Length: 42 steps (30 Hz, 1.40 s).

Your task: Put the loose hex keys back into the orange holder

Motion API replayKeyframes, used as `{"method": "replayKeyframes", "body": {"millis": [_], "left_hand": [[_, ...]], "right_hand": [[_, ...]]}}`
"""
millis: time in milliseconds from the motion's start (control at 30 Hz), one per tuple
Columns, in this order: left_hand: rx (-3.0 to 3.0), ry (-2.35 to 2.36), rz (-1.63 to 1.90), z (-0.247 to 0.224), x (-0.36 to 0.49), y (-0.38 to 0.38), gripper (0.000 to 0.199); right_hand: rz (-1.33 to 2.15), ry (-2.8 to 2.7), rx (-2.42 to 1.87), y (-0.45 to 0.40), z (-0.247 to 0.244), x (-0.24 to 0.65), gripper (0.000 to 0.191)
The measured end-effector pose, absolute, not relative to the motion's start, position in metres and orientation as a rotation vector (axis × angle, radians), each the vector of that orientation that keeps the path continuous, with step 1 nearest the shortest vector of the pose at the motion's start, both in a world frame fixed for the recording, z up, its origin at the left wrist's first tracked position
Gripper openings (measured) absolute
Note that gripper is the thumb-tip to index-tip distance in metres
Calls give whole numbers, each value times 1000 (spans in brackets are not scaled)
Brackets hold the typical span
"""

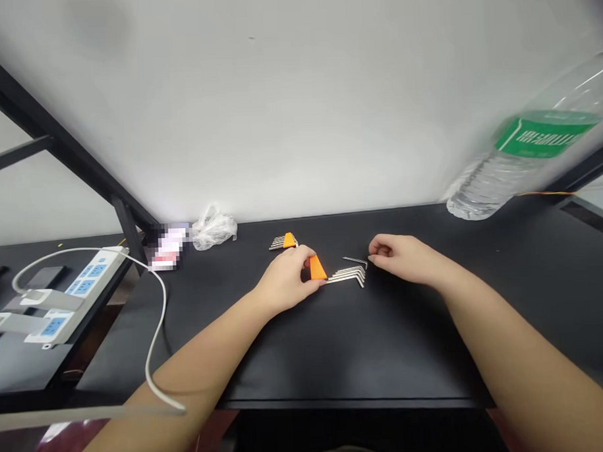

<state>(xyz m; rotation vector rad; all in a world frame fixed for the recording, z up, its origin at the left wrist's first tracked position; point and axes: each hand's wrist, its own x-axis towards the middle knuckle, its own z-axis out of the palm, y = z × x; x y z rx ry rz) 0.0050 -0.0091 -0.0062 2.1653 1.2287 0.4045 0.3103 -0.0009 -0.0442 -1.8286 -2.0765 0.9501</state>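
My left hand (pixel 287 280) grips an orange hex key holder (pixel 317 268) between thumb and fingers, low over the black desk. Several silver hex keys (pixel 350 273) fan out of the holder to the right, their bent ends pointing toward me. Just above them is a thin, small hex key (pixel 355 259), apart from the holder. My right hand (pixel 405 258) pinches this one at its bent end, fingers curled. Behind my left hand lies a second orange holder (pixel 289 239) with several hex keys in it; the hand partly covers its near side.
A crumpled clear plastic bag (pixel 214 228) lies near the wall. On the left are a white power strip (pixel 81 293) with plugs and a looping white cable (pixel 162 310). A large clear bottle (pixel 497 173) with a green label stands at the right. A black frame (pixel 81 161) rises at the left.
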Motion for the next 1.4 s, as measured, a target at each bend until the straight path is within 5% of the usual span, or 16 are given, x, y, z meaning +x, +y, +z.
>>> {"method": "replayKeyframes", "body": {"millis": [467, 967, 1400], "left_hand": [[2155, 1223, 396, -7, 5, -9, 39], [2146, 1257, 409, -9, 1, -4, 44], [2069, 1192, 489, -9, 1, -6, 43]], "right_hand": [[1022, -2349, -1399, -18, -27, 282, 23], [621, -2575, -1378, -40, -15, 255, 10], [843, -2133, -1276, -31, 0, 277, 18]]}}
